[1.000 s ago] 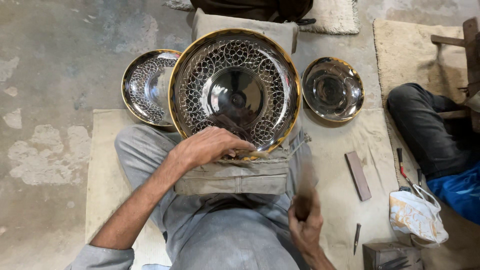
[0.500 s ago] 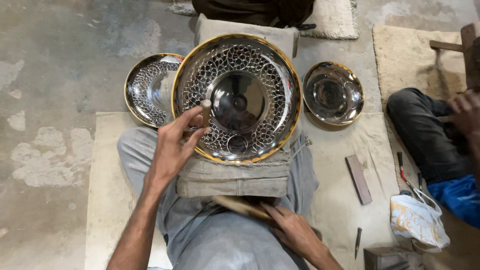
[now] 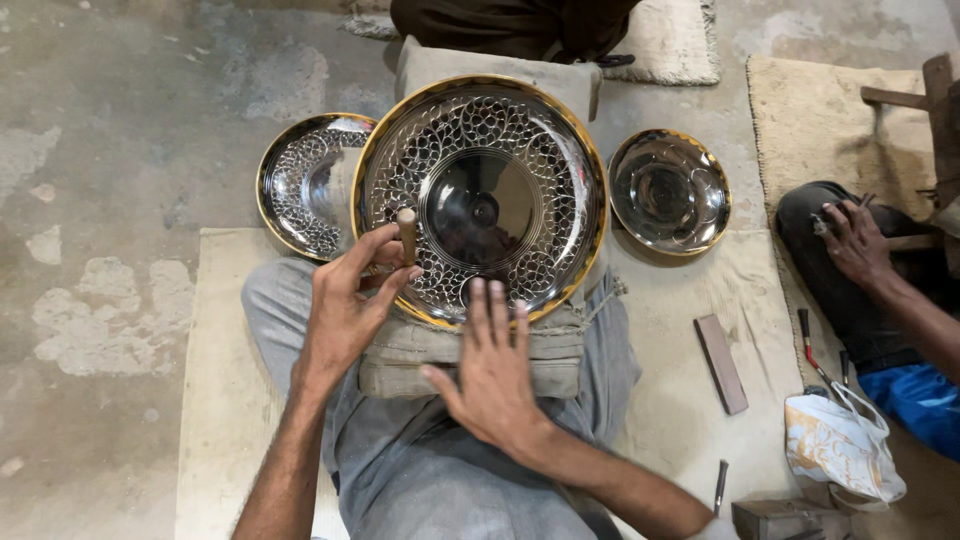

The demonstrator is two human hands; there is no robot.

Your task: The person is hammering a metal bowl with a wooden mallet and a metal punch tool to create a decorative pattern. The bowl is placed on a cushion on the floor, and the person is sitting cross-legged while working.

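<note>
A large round metal plate (image 3: 480, 200) with a gold rim and engraved floral pattern rests on a padded cloth cushion (image 3: 470, 350) on my lap. My left hand (image 3: 350, 305) grips a small wooden-handled tool (image 3: 407, 232) upright against the plate's left patterned band. My right hand (image 3: 490, 370) lies flat with fingers spread, fingertips touching the plate's near rim; it holds nothing.
A smaller engraved plate (image 3: 300, 185) lies left of the big one, a plain shiny bowl-like plate (image 3: 668, 190) to the right. A flat stone bar (image 3: 721, 363), loose tools (image 3: 810, 345) and a white bag (image 3: 840, 445) lie at right. Another person's hand (image 3: 855, 240) is at the right.
My right hand came up from my lap and now rests flat on the plate's near rim. My left hand shifted slightly, still holding the tool on the plate.
</note>
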